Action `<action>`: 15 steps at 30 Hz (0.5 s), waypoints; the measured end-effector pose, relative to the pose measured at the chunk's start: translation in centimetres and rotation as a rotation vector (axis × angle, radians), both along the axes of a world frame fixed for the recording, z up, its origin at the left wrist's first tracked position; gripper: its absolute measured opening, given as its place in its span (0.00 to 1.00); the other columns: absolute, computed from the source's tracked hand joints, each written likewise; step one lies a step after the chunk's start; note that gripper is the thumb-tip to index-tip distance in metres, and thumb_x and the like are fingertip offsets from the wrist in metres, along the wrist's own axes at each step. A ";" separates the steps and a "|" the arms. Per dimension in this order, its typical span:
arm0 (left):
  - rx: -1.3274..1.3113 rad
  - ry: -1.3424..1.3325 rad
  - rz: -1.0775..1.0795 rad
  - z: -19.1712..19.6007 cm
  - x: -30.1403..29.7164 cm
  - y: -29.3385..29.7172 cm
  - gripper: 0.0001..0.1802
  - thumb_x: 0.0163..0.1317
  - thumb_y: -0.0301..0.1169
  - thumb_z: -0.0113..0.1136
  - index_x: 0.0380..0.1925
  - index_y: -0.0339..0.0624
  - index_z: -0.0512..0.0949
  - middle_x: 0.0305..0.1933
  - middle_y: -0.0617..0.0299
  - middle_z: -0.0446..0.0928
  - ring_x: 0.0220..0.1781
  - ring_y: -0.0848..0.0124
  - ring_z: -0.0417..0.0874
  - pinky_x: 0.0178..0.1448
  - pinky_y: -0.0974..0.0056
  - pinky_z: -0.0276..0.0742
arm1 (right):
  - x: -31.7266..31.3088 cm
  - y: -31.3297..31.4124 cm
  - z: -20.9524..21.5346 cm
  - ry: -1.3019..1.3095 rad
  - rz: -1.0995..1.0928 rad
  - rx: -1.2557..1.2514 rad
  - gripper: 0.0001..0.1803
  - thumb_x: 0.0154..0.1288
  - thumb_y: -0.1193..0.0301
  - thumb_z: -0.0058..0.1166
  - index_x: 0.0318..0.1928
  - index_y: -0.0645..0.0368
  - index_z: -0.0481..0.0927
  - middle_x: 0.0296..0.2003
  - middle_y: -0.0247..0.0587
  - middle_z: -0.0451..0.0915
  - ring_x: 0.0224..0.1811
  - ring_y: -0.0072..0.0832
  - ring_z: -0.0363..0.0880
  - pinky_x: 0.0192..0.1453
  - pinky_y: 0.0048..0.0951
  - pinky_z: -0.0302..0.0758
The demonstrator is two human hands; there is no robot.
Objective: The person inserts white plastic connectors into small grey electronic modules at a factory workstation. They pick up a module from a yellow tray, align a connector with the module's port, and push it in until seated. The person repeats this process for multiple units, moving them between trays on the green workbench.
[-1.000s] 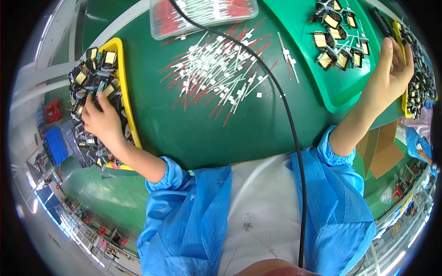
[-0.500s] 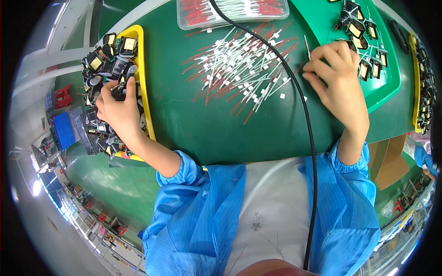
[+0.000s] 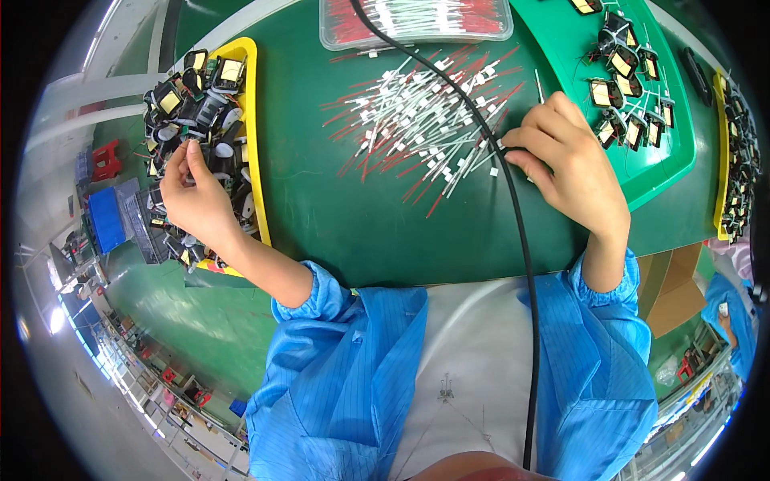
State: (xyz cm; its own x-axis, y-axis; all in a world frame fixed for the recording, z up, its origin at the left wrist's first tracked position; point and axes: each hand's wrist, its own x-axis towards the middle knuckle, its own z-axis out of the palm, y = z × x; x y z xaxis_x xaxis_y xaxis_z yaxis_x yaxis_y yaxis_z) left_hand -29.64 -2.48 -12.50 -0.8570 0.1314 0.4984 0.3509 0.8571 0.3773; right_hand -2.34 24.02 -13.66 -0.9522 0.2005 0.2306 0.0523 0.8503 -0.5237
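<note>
My left hand point(image 3: 199, 204) is over the yellow bin point(image 3: 251, 112) on the left, which is heaped with black components point(image 3: 210, 108) bearing pale yellow labels. Its thumb and forefinger are pinched together at the heap; what lies between them is too small to make out. My right hand point(image 3: 571, 168) is at the right edge of a loose pile of red and white wires point(image 3: 417, 120) with small white tabs. Its thumb and forefinger are closed next to the black cable point(image 3: 521, 232), and whatever they hold is hidden.
A clear plastic box point(image 3: 417, 36) of similar wires stands at the far side. To the right, a green tray point(image 3: 678, 156) holds several black components point(image 3: 622, 61). Another filled yellow bin point(image 3: 721, 160) is at the far right. The black cable hangs across the view. A cardboard box point(image 3: 674, 297) sits below the table edge.
My right hand has moved left toward the wire pile, uncovering more components in the green tray. My left hand's fingers have drawn together and shifted slightly left over the bin.
</note>
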 end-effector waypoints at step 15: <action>1.220 -0.716 -0.908 0.7 8.0 7.0 0.18 0.69 0.32 0.48 0.54 0.34 0.66 0.52 0.48 0.70 0.40 0.61 0.81 0.41 0.59 0.83 | -0.2 -3.1 0.7 -0.167 0.020 0.152 0.07 0.45 0.79 0.55 0.26 0.60 0.72 0.25 0.40 0.70 0.35 0.35 0.67 0.42 0.34 0.66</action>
State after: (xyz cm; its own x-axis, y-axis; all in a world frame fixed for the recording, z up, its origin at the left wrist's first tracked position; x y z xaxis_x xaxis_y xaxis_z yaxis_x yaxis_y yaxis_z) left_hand -21.60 4.52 -11.81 -0.8090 0.5341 0.2454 0.0091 -0.4061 0.9138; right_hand -2.55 20.91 -13.00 -0.9831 0.1562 0.0955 0.1098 0.9205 -0.3749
